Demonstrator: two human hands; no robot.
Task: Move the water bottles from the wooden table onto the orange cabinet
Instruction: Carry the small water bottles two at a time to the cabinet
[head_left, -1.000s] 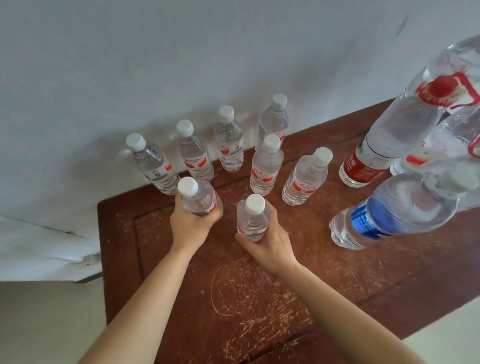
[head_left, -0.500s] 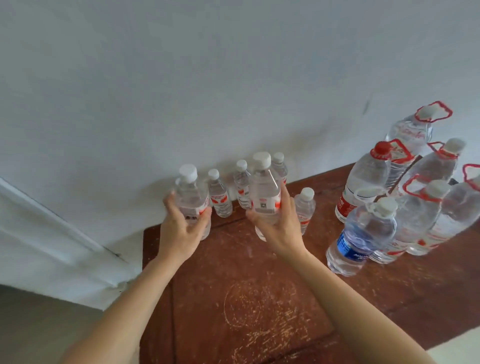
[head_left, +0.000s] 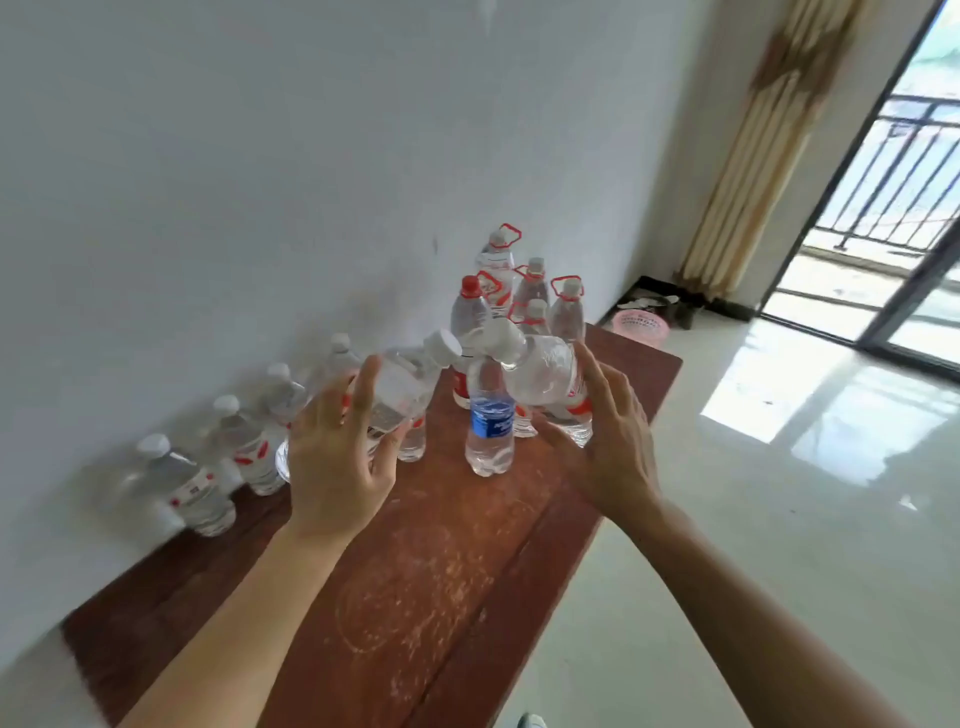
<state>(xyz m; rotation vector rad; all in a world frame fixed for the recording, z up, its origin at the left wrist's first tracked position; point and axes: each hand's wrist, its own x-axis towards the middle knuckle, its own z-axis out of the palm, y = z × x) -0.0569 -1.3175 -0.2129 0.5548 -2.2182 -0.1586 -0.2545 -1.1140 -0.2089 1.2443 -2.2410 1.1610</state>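
Observation:
My left hand (head_left: 337, 457) grips a small clear water bottle (head_left: 402, 384) with a white cap, lifted above the wooden table (head_left: 426, 571) and tilted to the right. My right hand (head_left: 608, 447) holds a second small bottle (head_left: 543, 374), tilted with its cap toward the left. Both bottles are blurred by motion. Several small red-labelled bottles (head_left: 244, 447) stand in a row along the wall. A blue-labelled bottle (head_left: 491, 421) stands between my hands. The orange cabinet is out of view.
Several large bottles with red handles (head_left: 530, 291) stand at the table's far end. A white wall runs along the left. Pale tiled floor (head_left: 779, 519) lies to the right, with a pink basket (head_left: 640, 326), a curtain (head_left: 753, 156) and a balcony door beyond.
Both hands have lifted their bottles off the table and tilted them. The view has swung to the right, showing the floor and the balcony door.

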